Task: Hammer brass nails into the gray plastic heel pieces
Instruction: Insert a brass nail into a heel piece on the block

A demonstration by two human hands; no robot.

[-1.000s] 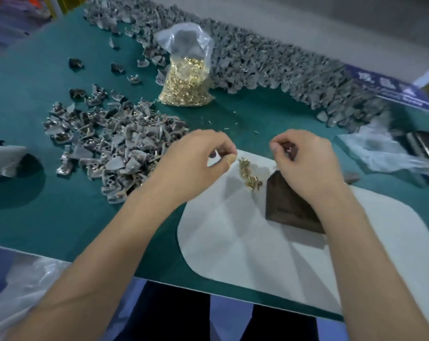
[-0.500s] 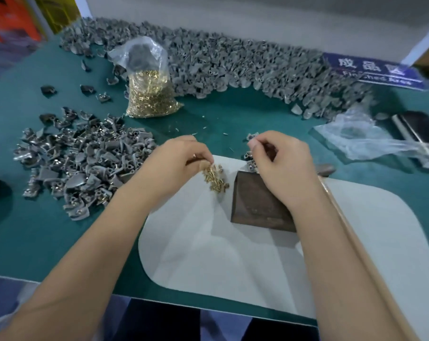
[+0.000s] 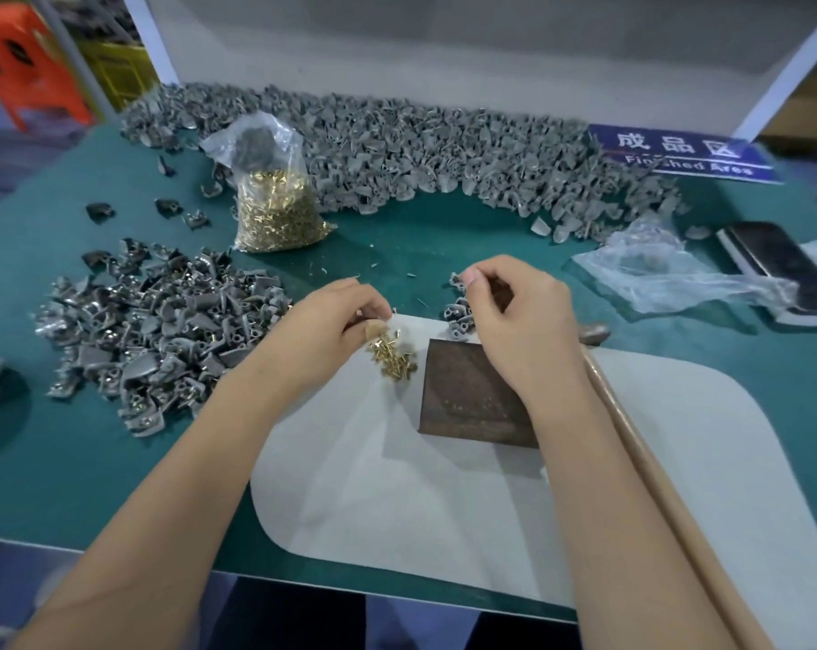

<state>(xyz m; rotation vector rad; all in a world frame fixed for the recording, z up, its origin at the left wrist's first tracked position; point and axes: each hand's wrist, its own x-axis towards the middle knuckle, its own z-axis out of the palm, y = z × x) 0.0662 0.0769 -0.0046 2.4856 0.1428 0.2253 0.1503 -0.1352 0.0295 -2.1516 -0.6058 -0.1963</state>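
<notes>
The left hand [image 3: 322, 321] is hovering with fingers curled together, pinching at the small heap of brass nails [image 3: 392, 356] lying on the pale mat [image 3: 444, 509]; whether it is holding a nail cannot be told. The right hand [image 3: 514, 316] is curling its thumb and fingers around a small dark object (too hidden to name) above the far edge of the dark metal block [image 3: 472, 396]. A wooden handle [image 3: 631, 443] is running under the right forearm. A few gray heel pieces [image 3: 458, 316] are sitting at 12 o'clock from the block. More are piled at 9 o'clock [image 3: 162, 330] and along the far edge [image 3: 444, 152]. A bag of nails [image 3: 275, 204] is standing at 11 o'clock. Open mat is lying toward 6 o'clock.
</notes>
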